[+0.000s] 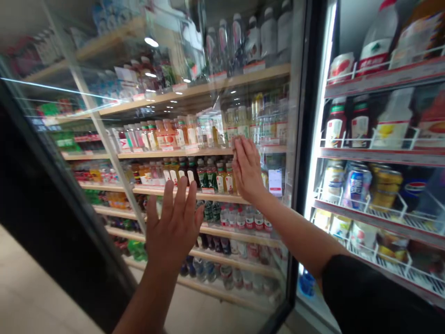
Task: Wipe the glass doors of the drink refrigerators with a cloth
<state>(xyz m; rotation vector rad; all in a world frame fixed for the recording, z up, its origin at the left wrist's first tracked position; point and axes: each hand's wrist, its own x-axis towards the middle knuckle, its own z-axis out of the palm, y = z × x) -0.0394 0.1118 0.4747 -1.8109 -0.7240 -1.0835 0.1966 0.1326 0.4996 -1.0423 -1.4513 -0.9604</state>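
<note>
A glass fridge door with a black frame stands swung open in front of me. My left hand lies flat against the glass, fingers stretched up and apart. Higher and to the right, my right hand also presses flat on the glass near the door's hinged edge, fingers extended. Neither hand holds anything. Through the glass I see wooden store shelves lined with several rows of drink bottles.
To the right the open fridge shows lit wire racks with cans, bottles and jars. The door's black outer edge runs down the left. A pale floor lies below.
</note>
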